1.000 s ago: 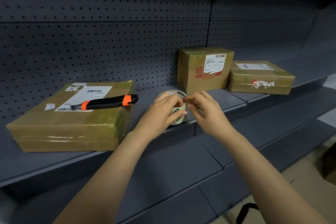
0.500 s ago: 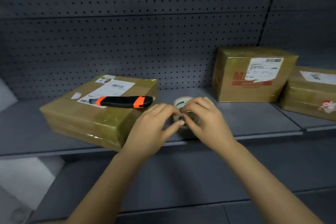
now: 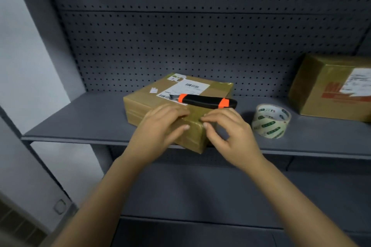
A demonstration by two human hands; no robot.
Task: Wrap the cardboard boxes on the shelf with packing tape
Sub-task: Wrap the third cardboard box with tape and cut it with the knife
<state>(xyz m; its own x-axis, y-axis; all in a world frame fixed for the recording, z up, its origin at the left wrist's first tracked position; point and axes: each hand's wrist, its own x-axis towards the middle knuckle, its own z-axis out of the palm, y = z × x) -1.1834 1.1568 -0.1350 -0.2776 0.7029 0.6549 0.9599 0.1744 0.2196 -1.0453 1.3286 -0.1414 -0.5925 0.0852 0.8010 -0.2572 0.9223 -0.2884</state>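
Observation:
A flat cardboard box [image 3: 144, 102] wrapped in brownish tape lies on the grey shelf [image 3: 80, 122], its near corner hanging over the front edge. My left hand [image 3: 158, 128] rests flat on that near corner, fingers spread over the top. My right hand [image 3: 230, 134] touches the same corner with bent fingertips and thumb. The roll of clear packing tape [image 3: 270, 121] with green print stands free on the shelf to the right of my hands. A second taped box [image 3: 321, 90] stands at the far right.
A black and orange utility knife [image 3: 206, 101] lies on top of the flat box, just beyond my fingers. A perforated back panel [image 3: 200, 46] closes the shelf behind. A lower shelf [image 3: 200, 186] sits under my forearms. A pale wall [image 3: 24, 56] is on the left.
Both hands have let go of the tape roll, which now stands alone, and moved left onto the flat box's near corner. The view has swung left.

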